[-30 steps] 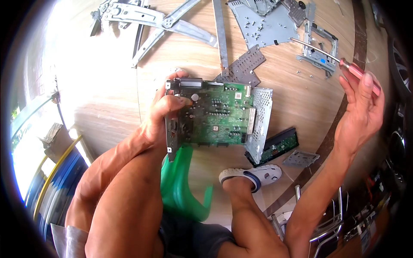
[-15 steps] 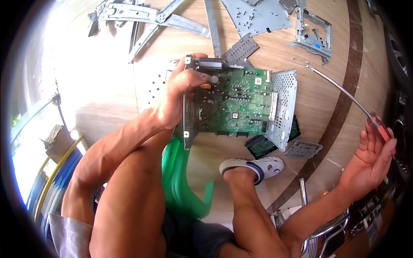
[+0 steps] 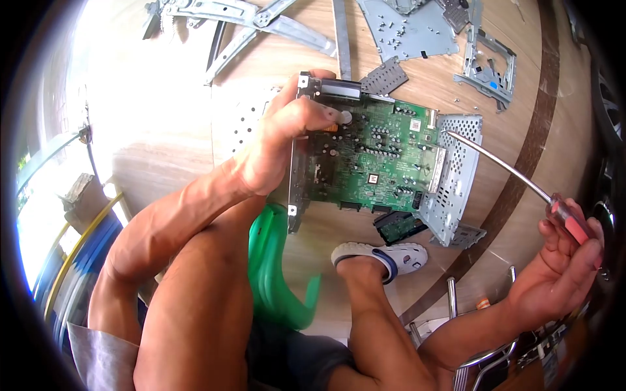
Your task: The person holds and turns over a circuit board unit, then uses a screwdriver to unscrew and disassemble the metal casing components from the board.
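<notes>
My left hand (image 3: 277, 143) is closed on the left end of a green circuit board (image 3: 372, 153), its thumb over the components and the other fingers behind. A dark metal bracket (image 3: 297, 176) runs along that end. At the right end a perforated metal plate (image 3: 460, 169) is joined to the board at an angle. My right hand (image 3: 561, 260) grips a screwdriver (image 3: 508, 169) by its red handle. The long shaft points up and left, with its tip in front of the plate's upper left part; I cannot tell whether it touches.
Several screws lie on a flat metal sheet (image 3: 411, 32) at the top. A metal frame (image 3: 489, 72) is to its right, scissor-like metal arms (image 3: 261, 26) to its left. Below the board are a smaller board (image 3: 398, 227), a green plastic stool (image 3: 270, 274) and a shoe (image 3: 407, 257).
The screwdriver tip has moved from the floor beyond the board's upper right to in front of the perforated plate. The board has shifted right in view, as have the parts on the floor behind it.
</notes>
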`<state>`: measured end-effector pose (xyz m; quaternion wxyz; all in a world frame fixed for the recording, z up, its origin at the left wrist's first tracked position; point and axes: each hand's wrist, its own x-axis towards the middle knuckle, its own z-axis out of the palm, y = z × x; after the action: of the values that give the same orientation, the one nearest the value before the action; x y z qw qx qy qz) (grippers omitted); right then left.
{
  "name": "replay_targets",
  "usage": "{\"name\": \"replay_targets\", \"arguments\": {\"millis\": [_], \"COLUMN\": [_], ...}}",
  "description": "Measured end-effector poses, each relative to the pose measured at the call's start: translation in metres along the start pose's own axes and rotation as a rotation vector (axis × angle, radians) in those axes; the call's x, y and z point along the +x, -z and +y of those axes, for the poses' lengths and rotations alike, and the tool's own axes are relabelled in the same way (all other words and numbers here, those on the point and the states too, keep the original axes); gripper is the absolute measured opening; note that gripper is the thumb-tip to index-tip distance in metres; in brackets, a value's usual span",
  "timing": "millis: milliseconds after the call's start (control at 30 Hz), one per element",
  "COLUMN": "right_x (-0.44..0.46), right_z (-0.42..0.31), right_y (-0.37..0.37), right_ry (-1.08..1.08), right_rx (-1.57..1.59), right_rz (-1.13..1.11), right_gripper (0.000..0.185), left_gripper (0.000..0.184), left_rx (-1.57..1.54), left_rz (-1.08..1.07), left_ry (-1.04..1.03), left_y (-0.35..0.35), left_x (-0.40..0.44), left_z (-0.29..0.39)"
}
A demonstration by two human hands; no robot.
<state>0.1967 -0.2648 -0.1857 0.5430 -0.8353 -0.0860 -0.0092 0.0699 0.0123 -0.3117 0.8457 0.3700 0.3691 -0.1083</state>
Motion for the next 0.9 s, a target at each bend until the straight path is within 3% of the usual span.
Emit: {"name": "replay_targets", "arguments": {"millis": [433,900], "right_x": [-0.008,-0.009], "right_z": [-0.008,-0.005], "right_y": [-0.030,-0.059], "right_ry": [0.194,0.195], "right_rx": [-0.144,-0.278], "right_rz": [-0.074,-0.101], "right_gripper": [0.037,0.031], "left_gripper": [0.057,0.053], "left_rx": [0.000,0.023], "left_rz": [0.009,0.068], "left_ry": [-0.012,0.018], "left_y": [0.011,0.004], "left_x": [-0.009,-0.012], "left_z": [0.000,0.005]}}
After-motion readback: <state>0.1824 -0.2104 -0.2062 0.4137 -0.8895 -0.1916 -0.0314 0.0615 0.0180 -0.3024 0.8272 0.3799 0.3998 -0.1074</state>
